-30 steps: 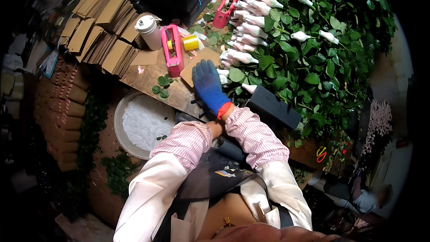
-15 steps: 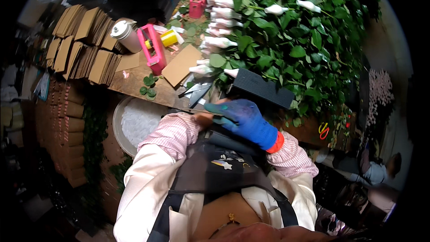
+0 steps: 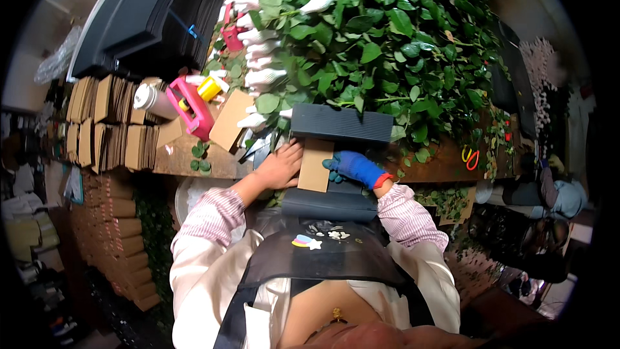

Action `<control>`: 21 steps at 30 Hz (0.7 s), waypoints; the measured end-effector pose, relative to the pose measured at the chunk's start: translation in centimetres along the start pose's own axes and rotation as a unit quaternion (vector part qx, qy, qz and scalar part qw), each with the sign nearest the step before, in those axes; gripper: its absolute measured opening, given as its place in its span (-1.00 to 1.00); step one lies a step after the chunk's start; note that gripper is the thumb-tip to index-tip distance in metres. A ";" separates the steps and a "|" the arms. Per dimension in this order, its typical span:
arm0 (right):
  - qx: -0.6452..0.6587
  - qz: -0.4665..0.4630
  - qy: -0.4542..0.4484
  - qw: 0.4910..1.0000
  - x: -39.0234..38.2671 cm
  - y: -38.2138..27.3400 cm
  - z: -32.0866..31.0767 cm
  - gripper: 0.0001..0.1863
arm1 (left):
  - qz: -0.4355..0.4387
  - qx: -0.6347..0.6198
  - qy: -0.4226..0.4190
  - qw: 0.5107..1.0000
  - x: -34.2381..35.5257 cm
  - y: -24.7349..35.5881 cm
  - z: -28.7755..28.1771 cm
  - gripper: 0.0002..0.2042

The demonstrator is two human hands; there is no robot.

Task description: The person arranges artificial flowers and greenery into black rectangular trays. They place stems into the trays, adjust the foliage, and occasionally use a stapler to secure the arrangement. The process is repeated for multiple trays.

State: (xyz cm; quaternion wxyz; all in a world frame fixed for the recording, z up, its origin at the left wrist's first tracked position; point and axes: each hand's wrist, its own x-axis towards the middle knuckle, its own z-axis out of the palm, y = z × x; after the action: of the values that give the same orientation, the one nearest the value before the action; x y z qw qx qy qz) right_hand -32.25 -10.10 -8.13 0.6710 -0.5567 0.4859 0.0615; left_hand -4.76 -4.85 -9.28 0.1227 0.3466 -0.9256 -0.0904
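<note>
I see cardboard (image 3: pixel 316 169) laid, bare — left hand (image 3: pixel 279 167) beside it, fingers slightly apart; right hand (image 3: pixel 356 167), can't tell — blooms (image 3: pixel 265 77) beyond it.

Cardboard piece (image 3: pixel 316 167) looked matt, smooth; black block (image 3: pixel 342 123) was ridged; bench (image 3: pixel 227 167), bare wood; pink dispenser (image 3: pixel 203 128), glossy plastic; leaves (image 3: pixel 371 53) shone

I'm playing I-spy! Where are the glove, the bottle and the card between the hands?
Glove (image 3: pixel 358 167), head view: its blue back.
Bottle (image 3: pixel 161 104), head view: its side.
Card (image 3: pixel 315 166), head view: middle of its face.
</note>
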 end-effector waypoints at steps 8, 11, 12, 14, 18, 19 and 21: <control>-0.304 -0.060 0.166 0.936 -1.3 -1.5 1.7 -0.49 | 0.010 -0.086 -0.015 0.996 3.1 2.6 -3.3 -0.72; -0.419 -0.154 0.175 0.877 -3.8 -1.6 1.7 -0.58 | 0.007 -0.099 -0.035 0.995 3.4 2.9 -2.1 -0.79; -0.322 -0.220 0.183 0.903 -6.8 -3.9 1.1 -0.63 | 0.002 -0.079 -0.056 0.995 3.2 3.0 -2.5 -0.80; -0.158 -0.315 0.251 0.902 -11.9 -6.5 -0.1 -0.65 | -0.003 -0.094 -0.059 0.994 3.6 3.6 -3.6 -0.78; -0.341 -0.337 0.611 0.630 -13.8 -9.3 -7.7 -0.65 | -0.013 -0.159 -0.020 0.987 3.7 4.0 -3.7 -0.72; -0.423 -0.295 0.633 0.577 -13.1 -8.9 -9.8 -0.63 | -0.020 -0.159 -0.016 0.987 3.7 4.0 -3.4 -0.70; -0.477 -0.206 0.544 0.659 -10.8 -4.9 -13.8 -0.60 | -0.013 -0.176 -0.017 0.984 4.3 4.1 -3.0 -0.70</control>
State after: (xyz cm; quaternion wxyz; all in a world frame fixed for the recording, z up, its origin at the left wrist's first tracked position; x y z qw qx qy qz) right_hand -42.82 -18.12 4.31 -0.0744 -0.8203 0.5414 -0.1688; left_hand -9.56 -4.87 -4.68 0.1644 0.3301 -0.8926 -0.2592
